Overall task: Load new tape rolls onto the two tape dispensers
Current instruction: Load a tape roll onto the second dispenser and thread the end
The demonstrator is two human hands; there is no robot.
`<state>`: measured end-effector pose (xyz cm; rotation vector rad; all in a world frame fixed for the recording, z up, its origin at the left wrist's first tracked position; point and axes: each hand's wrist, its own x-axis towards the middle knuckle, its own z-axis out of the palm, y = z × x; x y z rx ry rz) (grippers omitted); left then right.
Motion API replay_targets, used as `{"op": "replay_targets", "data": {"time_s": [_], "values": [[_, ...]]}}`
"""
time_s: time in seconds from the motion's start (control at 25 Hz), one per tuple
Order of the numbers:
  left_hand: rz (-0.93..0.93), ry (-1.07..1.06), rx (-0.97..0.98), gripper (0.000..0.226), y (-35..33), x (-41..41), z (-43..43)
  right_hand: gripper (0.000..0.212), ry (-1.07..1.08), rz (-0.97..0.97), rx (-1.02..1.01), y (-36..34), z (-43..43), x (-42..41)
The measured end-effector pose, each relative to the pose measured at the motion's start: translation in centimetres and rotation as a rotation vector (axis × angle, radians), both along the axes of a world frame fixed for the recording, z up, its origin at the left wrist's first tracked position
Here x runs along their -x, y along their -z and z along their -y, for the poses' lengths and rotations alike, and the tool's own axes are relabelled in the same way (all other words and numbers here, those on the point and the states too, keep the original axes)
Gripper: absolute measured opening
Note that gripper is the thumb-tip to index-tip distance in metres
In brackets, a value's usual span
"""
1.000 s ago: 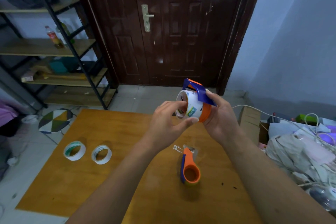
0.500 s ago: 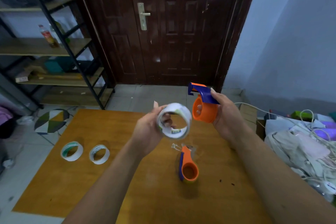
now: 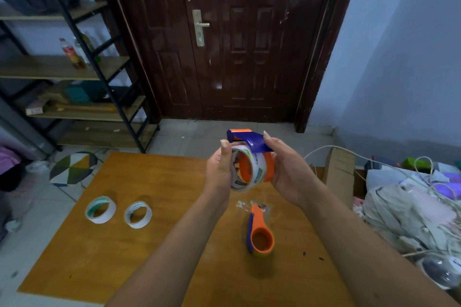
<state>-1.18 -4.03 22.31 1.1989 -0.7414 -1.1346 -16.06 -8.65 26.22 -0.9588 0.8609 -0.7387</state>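
Observation:
Above the wooden table, my right hand grips an orange and blue tape dispenser. A clear tape roll sits around the dispenser's orange hub, and my left hand holds that roll by its left rim. A second orange and blue dispenser lies flat on the table below my hands, with no roll on it. Two white tape rolls lie at the table's left: one with a green core and one plain.
A dark wooden door stands behind the table. A black shelf rack with bottles is at the left. A heap of cloth and cables and a cardboard box crowd the table's right edge. A patterned stool sits at far left.
Half a second ago my left hand held the clear roll apart from the dispenser. The roll has since gone back over the orange hub, and both hands have come together.

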Motion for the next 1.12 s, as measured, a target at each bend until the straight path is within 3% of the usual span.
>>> {"op": "replay_targets", "data": {"time_s": [0.12, 0.32, 0.52, 0.72, 0.8, 0.88, 0.96, 1.04, 1.12], "values": [[0.069, -0.157, 0.001, 0.063, 0.3, 1.2, 0.2, 0.060, -0.026, 0.031, -0.052, 0.0, -0.1, -0.1], [0.237, -0.271, 0.002, 0.079, 0.4, 1.6, 0.4, 0.059, -0.068, 0.153, -0.156, 0.4, -0.4, 0.5], [0.190, -0.238, -0.049, 0.070, 0.8, 1.5, 0.5, 0.064, -0.136, 0.298, -0.230, 0.8, -0.6, 1.0], [0.187, -0.273, -0.100, 0.069, 1.3, 1.8, 0.6, 0.057, -0.131, 0.288, -0.183, 0.5, -0.9, 0.4], [0.164, -0.168, -0.004, 0.075, 1.8, 0.6, 0.0, 0.054, -0.078, 0.302, -0.158, 0.0, -0.4, 0.7], [0.144, 0.102, 0.083, 0.081, 2.8, -0.7, -0.9, 0.054, -0.040, 0.334, -0.157, -1.0, 0.3, 1.3], [0.201, 0.303, 0.138, 0.056, 3.8, -1.3, -1.6, 0.049, -0.023, 0.334, -0.145, -1.9, 0.8, 2.0], [0.255, 0.266, 0.214, 0.022, 4.4, -1.4, -1.7, 0.045, -0.001, 0.331, -0.139, -2.8, 0.9, 2.4], [0.291, 0.175, 0.282, 0.012, 4.3, -1.8, -1.4, 0.043, 0.017, 0.359, -0.158, -3.6, 0.8, 2.7]]}}
